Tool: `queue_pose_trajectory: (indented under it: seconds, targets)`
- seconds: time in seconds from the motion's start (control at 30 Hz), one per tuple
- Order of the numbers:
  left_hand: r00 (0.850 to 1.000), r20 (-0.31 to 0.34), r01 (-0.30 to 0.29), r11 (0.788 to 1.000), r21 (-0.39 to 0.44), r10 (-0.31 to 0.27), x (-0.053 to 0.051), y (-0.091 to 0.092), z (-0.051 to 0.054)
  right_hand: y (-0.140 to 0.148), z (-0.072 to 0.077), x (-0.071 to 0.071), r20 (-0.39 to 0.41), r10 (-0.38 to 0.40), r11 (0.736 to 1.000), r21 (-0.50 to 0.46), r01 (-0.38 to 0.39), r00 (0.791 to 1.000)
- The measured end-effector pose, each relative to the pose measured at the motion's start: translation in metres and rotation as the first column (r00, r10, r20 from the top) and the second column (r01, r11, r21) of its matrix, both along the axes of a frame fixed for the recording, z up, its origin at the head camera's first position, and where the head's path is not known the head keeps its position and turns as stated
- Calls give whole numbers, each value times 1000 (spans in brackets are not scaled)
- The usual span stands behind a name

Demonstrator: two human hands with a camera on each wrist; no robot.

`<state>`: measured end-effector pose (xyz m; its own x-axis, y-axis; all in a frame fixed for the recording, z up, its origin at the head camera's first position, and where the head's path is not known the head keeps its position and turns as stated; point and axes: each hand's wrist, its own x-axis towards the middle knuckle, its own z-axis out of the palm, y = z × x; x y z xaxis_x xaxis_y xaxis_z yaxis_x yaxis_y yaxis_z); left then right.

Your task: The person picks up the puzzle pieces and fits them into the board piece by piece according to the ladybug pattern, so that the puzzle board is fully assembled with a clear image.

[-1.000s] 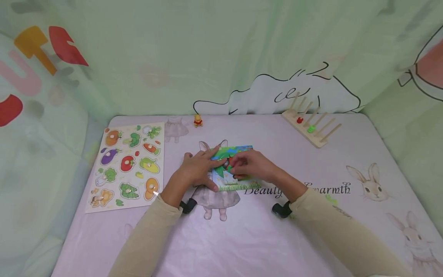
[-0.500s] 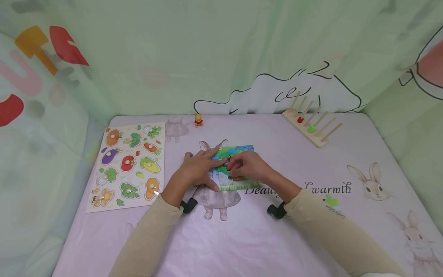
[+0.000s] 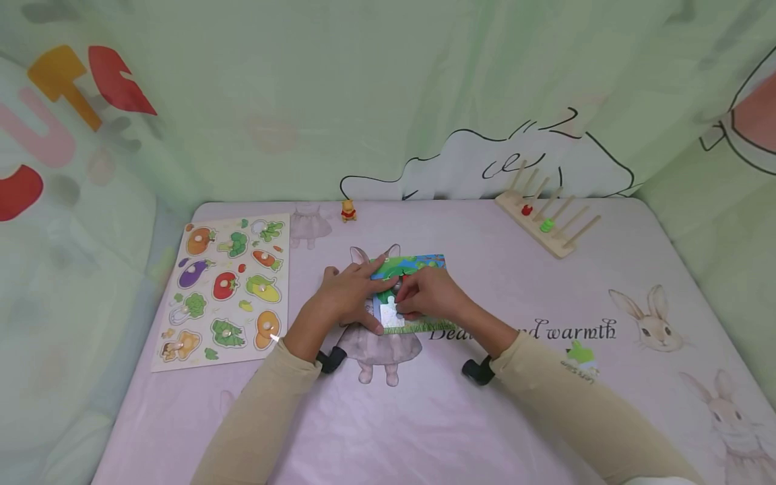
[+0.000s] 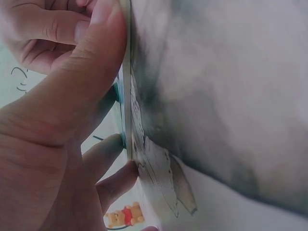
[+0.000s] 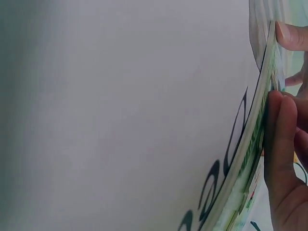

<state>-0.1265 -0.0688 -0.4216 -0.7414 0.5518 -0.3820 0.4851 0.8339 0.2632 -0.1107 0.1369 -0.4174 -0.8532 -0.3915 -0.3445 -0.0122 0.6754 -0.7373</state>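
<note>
A small jigsaw board (image 3: 415, 263) with a green and blue garden picture lies mid-table, partly covered by both hands. My left hand (image 3: 348, 296) rests spread on its left side, thumb at the near-left corner. In the left wrist view, the left thumb (image 4: 103, 43) touches the board's edge (image 4: 126, 106). Over the middle of the board, my right hand (image 3: 432, 293) has bent fingers and pinches the right side of a pale jigsaw piece (image 3: 391, 314) at the lower left. The right wrist view shows right fingertips (image 5: 278, 108) against the board's face; the exact grip is partly hidden.
A loose green jigsaw piece (image 3: 580, 351) lies beside the right forearm. The vegetable peg puzzle (image 3: 233, 283) is at left. At the back stand a small bear figure (image 3: 348, 211) and a wooden peg rack (image 3: 539, 225) with red and green beads.
My right hand and forearm have shifted slightly left across the board. The pale piece now shows farther left, beyond the fingertips. More of the loose green piece is uncovered. My left hand stays put.
</note>
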Motion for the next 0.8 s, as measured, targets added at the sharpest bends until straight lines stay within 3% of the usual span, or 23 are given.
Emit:
queue_pose_trajectory:
  seconds: [0.43, 0.67, 0.8]
  targets:
    - [1000, 1, 9, 1000, -19, -9, -2, 1, -1, -5, 1, 1, -37, -21, 998, 54, 22, 999]
    - [1000, 4, 4, 1000, 23, -4, -2, 0, -2, 3, 2, -1, -141, -14, 989, 144, 35, 990]
    - [1000, 24, -8, 998, 70, 6, -2, -4, -5, 8, -2, -4, -120, -12, 988, 154, 31, 993]
